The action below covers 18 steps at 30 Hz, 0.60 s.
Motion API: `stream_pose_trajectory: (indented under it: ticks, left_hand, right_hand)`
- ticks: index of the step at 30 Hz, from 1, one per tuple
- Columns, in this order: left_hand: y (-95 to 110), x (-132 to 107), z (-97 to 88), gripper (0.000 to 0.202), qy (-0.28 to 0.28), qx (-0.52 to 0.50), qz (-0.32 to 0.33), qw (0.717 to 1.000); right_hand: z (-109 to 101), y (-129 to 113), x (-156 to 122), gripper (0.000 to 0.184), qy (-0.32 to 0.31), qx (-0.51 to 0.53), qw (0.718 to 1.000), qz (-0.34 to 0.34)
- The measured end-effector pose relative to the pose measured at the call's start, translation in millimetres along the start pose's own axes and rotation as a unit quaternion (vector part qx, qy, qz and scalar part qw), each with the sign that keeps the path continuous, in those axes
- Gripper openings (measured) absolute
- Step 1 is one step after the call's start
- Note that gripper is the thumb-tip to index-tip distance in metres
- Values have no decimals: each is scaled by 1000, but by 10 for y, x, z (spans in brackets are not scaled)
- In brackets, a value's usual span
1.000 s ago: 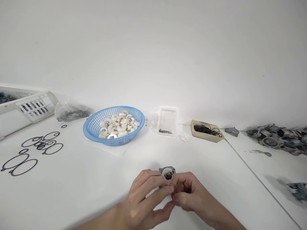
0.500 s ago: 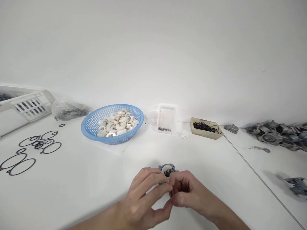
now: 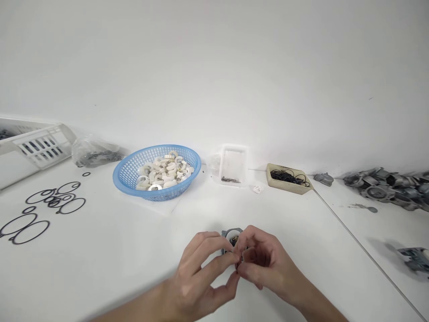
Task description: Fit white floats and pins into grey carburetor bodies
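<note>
A small grey metal housing with a white ring-shaped part inside sits on the white table, partly hidden behind my fingers. My left hand comes in from the lower left, thumb and fingertips drawn together just in front of the housing. My right hand meets it from the right, thumb and forefinger pinched against the left fingertips. Something small and dark shows between the fingertips of both hands, too little of it to name.
Behind stand a blue basket of white ring-shaped parts, a white tray with small metal pieces and a beige tray of black rings. Rubber rings lie left. Grey castings are piled right; another casting lies nearer.
My right hand's fingers have risen and shifted, covering more of the housing's right side. The left hand is nearly where it was, its fingertips slightly moved.
</note>
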<state>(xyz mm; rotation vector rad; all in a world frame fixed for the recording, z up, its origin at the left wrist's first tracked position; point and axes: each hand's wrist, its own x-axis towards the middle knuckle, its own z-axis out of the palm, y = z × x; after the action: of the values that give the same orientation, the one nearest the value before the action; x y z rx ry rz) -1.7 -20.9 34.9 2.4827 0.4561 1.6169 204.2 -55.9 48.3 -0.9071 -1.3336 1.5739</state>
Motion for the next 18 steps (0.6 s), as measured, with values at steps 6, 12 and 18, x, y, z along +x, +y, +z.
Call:
stream_pose_trajectory:
  ticks: [6,12,18]
  left_hand:
    - [-53,-29,27,40,-11,3,-14,1000]
    - [-245,-76,96,44,-99,-10,-169,981]
    - [-337,-113,201,41,-164,-86,-263,947]
  right_hand:
    - [-80,-9,55,23,37,-45,998,-11]
    - [-381,18,211,26,158,-128,979,-8]
    - [-460,76,294,24,154,-106,981,50]
